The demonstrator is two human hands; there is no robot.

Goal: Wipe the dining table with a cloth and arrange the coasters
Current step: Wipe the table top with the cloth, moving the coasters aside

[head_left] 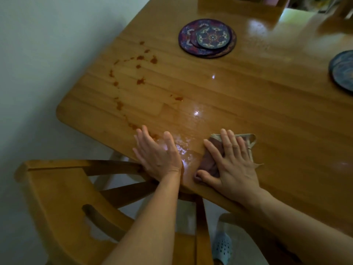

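Observation:
My right hand (230, 161) presses flat on a brownish cloth (209, 162) with a beige trim, at the near edge of the wooden dining table (248, 96). My left hand (158, 153) stands on edge beside it at the table's rim, fingers straight, holding nothing. A wet shiny patch lies between the two hands. Reddish-brown stains (141, 81) trail across the table's left corner. A stack of round patterned coasters (207, 38) sits further back. Another round coaster (342, 70) is cut off at the right edge.
A wooden chair (63, 197) stands tucked at the table's near-left side, below my left arm. A white wall runs along the left. A light-blue slipper (222, 247) shows on the floor below. Another chair back (238, 2) stands at the far side.

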